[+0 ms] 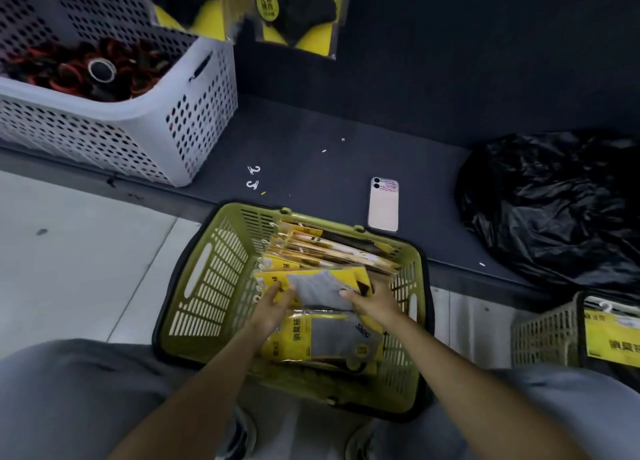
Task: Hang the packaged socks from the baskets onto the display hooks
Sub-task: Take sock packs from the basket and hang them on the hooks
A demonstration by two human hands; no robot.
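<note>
Dark ledge (311, 130) beyond green basket (194, 272) bears phone (383, 205), black bag (554, 210), white basket (104, 123).

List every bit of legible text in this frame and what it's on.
"消臭袜": flat sock pack in the green basket.
"消臭", cut off: yellow pack in the beige basket.
Held pack: text mostly hidden.
Round labels on hanging packs, phone sticker: too blurred.

The person wears grey trousers (76, 394) and dark shoes (241, 437).
</note>
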